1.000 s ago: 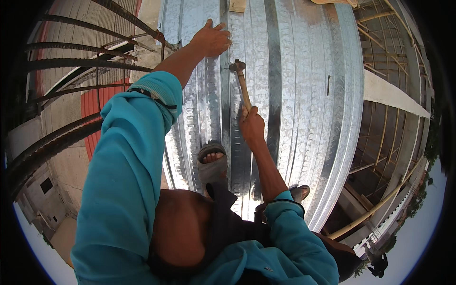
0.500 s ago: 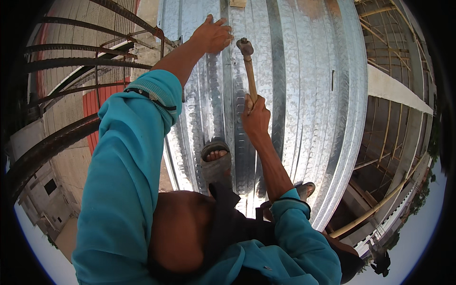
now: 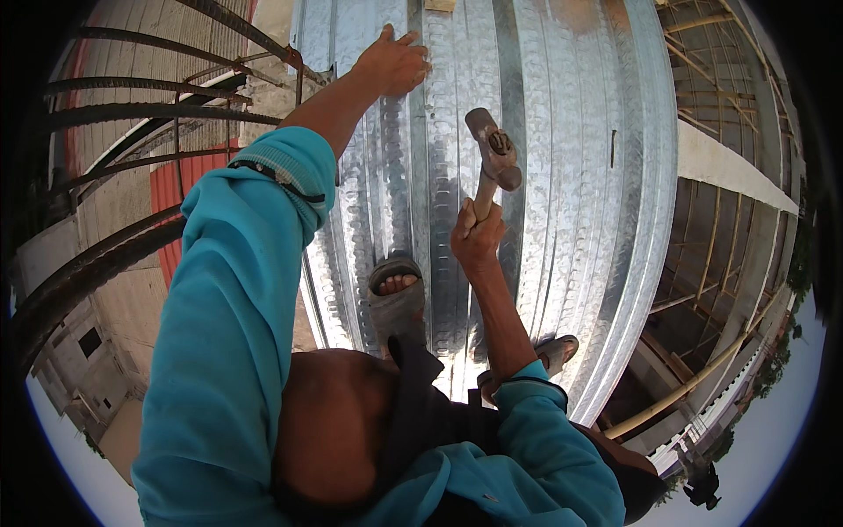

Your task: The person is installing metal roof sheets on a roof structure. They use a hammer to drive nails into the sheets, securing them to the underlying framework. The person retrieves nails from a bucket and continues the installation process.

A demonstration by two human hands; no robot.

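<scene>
My left hand [image 3: 395,66] rests on the shiny corrugated metal decking [image 3: 571,220] near the top of the view, its fingers apart. My right hand [image 3: 477,233] grips the wooden handle of a hammer [image 3: 493,147], whose head is raised a little below and to the right of my left hand. A small wooden block [image 3: 439,5] lies on the decking at the top edge. A short dark piece [image 3: 612,149], too small to name, lies on the sheet at the right. My sandalled feet [image 3: 395,294] are on the decking.
Curved rusty rebar [image 3: 145,119] juts across the left, over concrete and a red panel [image 3: 171,255]. Beyond the decking's right edge are bamboo scaffolding [image 3: 720,246], a pale beam [image 3: 729,162] and a drop. Buildings and sky show around the rim.
My right hand and the hammer have lifted toward the camera and moved right, the hammer head now tilted and looking larger. My left hand has shifted only slightly.
</scene>
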